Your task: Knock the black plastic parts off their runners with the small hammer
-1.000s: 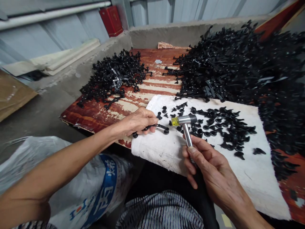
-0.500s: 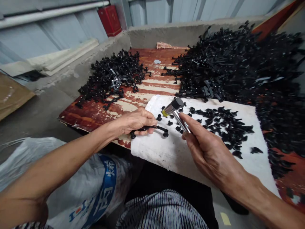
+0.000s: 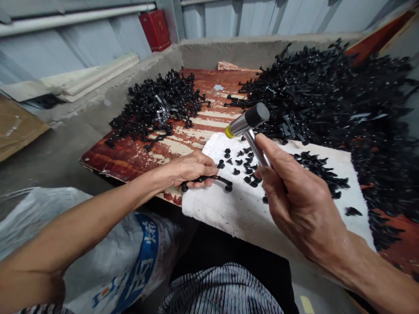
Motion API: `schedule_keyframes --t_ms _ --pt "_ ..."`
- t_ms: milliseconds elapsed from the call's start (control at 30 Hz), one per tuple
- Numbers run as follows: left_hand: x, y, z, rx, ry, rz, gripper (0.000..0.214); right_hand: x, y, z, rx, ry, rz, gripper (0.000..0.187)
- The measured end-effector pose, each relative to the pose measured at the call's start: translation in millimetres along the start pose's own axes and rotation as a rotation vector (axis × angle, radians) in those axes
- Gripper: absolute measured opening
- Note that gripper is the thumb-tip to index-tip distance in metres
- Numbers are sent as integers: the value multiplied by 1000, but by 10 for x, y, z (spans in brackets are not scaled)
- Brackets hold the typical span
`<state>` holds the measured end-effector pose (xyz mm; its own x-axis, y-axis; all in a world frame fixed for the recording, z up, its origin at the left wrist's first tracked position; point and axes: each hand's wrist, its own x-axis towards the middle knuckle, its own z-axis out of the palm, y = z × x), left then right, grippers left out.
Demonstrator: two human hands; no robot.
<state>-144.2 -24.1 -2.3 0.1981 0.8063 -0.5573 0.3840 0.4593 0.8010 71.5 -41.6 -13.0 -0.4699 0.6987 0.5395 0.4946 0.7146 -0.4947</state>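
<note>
My right hand [image 3: 294, 187] grips the metal handle of a small mallet [image 3: 247, 120] with one black and one yellow face, raised above the cloth. My left hand [image 3: 193, 170] is closed on a black curved handle-like part [image 3: 224, 182] with round knobs at its ends, held at the left edge of the white cloth [image 3: 222, 213]. A further black knobbed end shows by my fingertips. Several small loose black pieces [image 3: 250, 168] lie on the cloth between my hands, and more [image 3: 314, 168] lie behind my right hand.
At the left of the worn red board [image 3: 131, 161] is a pile of black knobbed parts [image 3: 163, 96]. A larger pile of black parts [image 3: 314, 91] covers the right. A white plastic sack [image 3: 91, 248] stands at lower left, and a low concrete ledge [image 3: 209, 50] runs behind.
My right hand has lifted the mallet higher, up and away from the cloth. My left hand stays nearly in place, still holding the black part.
</note>
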Motion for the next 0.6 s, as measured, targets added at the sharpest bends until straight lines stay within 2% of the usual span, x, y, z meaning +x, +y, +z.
schedule_keyframes --t_ms 133,167,267,300,400,533,600 --pt "23 -41 -9 1 -26 39 34 -4 55 28 -89 -239 10 59" --pt "29 -50 -10 -7 -36 41 34 -6 66 27 -86 -235 9 58" --pt "39 -61 -9 -28 -42 26 34 -9 60 5 -67 -91 11 59" --pt "38 -58 -9 -21 -40 28 34 -11 54 0 -69 -94 7 59" --pt "31 -31 -9 15 -24 20 36 -24 55 11 -63 -226 -20 56" --pt "28 -17 22 37 -10 -17 35 -43 88 60 -30 -157 55 60" --pt "26 -31 58 47 -17 8 36 -37 89 66 -34 -200 48 59"
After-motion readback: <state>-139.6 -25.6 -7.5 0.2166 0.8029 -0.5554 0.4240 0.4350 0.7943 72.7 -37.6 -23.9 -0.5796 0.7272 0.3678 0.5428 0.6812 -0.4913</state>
